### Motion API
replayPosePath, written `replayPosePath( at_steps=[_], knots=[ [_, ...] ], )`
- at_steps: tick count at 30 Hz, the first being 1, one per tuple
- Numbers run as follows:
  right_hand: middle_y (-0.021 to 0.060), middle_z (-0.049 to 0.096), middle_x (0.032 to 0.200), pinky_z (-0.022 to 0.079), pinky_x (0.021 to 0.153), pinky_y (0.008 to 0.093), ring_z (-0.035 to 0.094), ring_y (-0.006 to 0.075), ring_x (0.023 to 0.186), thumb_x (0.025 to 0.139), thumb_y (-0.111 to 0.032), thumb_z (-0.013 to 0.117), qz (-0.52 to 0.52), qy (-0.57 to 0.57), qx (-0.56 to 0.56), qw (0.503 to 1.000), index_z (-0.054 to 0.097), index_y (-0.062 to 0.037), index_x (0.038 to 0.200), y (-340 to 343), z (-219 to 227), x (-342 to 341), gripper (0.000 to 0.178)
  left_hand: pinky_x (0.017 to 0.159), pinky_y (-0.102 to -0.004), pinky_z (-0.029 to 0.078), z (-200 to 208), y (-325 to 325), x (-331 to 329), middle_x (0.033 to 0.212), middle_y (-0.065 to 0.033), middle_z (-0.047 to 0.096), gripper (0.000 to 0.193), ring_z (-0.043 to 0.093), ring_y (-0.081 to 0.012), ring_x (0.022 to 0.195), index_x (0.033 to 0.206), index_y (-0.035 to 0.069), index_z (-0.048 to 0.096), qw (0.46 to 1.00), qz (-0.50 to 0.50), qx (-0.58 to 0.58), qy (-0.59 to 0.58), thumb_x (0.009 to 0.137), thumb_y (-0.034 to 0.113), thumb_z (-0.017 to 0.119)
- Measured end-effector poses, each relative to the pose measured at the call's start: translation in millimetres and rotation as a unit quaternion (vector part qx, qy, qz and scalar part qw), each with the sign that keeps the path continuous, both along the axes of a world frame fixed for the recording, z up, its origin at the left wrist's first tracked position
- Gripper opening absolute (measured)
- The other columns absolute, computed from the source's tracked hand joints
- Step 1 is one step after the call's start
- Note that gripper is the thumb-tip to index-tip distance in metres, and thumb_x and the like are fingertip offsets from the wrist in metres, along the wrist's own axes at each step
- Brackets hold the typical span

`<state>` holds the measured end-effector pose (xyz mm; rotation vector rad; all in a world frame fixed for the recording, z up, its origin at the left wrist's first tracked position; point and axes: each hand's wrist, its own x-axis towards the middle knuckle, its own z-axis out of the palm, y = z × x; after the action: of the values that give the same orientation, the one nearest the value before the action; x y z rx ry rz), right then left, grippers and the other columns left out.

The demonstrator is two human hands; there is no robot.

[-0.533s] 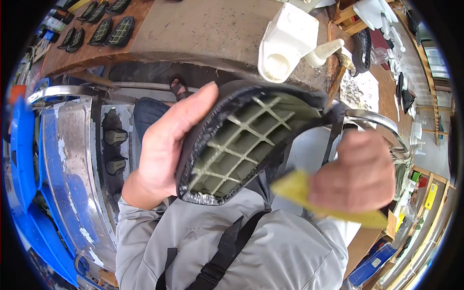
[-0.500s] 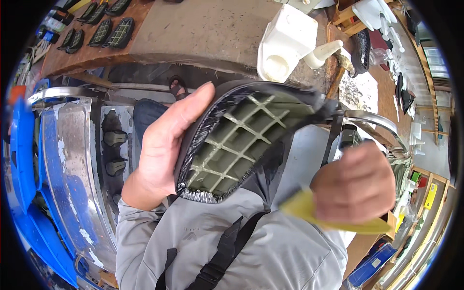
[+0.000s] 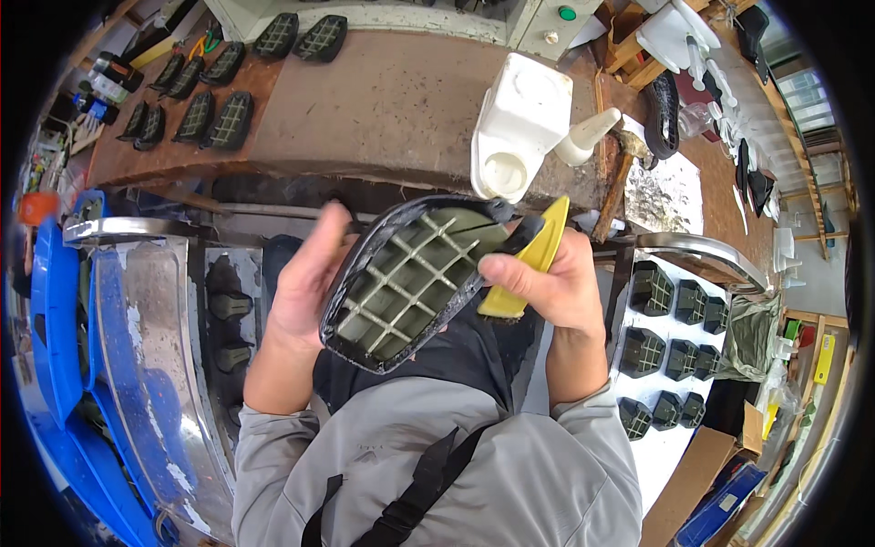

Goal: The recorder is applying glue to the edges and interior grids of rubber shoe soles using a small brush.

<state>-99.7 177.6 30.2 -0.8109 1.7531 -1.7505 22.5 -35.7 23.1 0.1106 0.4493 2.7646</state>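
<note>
A black-covered shoe wedge (image 3: 410, 283) with an olive-green grid on its underside is tilted in front of my chest, grid facing up. My left hand (image 3: 305, 283) is closed on its left side, thumb raised beside the rim and the other fingers hidden beneath. In my right hand (image 3: 565, 283) is a flat, curved yellow tool (image 3: 541, 246) with a pointed upper end and a dark fringe at its lower end. The right thumb lies across the tool, its tip at the wedge's right edge. Black material at the wedge's narrow end reaches toward the tool.
Similar wedges (image 3: 226, 120) lie on the workbench (image 3: 365, 109), and several more fill a white board (image 3: 661, 365) at right. A white glue container (image 3: 529, 105) and a hammer (image 3: 620, 182) sit near the bench edge. Blue bins (image 3: 46, 337) stand left, beside a metal-framed rack (image 3: 150, 337).
My right hand has brought the yellow tool up and left to the wedge. The wedge sits slightly lower and has turned a little. The view takes in more of the bench.
</note>
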Motion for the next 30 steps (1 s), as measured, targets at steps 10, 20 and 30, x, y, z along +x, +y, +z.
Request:
replayPosePath(
  at_steps=[10,20,30],
  knots=[
    [0.0025,0.064,0.069,0.039,0.039,0.0195,0.053,0.0054,0.048,0.084,-0.018,0.068,0.057,-0.217,0.007,0.975,0.067,-0.0010,0.084,-36.4,-1.1,27.2,0.017,0.102,-0.0520,0.033,-19.4,44.5,-42.2,0.139,-0.0183,0.035,0.099,0.039,-0.0387,0.124,0.144,0.013,0.018,0.828,0.509,-0.216,0.093,0.074,0.078,0.044],
    [0.0048,0.068,0.080,0.036,0.086,0.0445,0.062,0.0196,0.074,0.072,-0.020,0.073,0.048,0.448,-0.164,0.877,0.071,-0.0073,0.083,-22.3,49.0,15.3,0.017,0.093,-0.0515,0.041,-2.0,38.9,-22.2,0.136,-0.0217,0.036,0.098,0.046,-0.0401,0.113,0.142,0.004,0.024,0.922,0.372,-0.084,0.067,0.078,0.076,0.038],
    [-0.0006,0.068,0.071,0.032,0.090,0.0456,0.048,0.0110,0.063,0.065,-0.018,0.069,0.078,0.496,-0.171,0.847,0.073,-0.0124,0.075,-9.3,48.0,16.2,0.012,0.094,-0.0440,0.043,22.5,40.4,-17.0,0.132,-0.0188,0.043,0.062,0.050,-0.0314,0.113,0.135,0.002,0.034,0.938,0.334,-0.054,0.076,0.093,0.048,0.036]
  ],
)
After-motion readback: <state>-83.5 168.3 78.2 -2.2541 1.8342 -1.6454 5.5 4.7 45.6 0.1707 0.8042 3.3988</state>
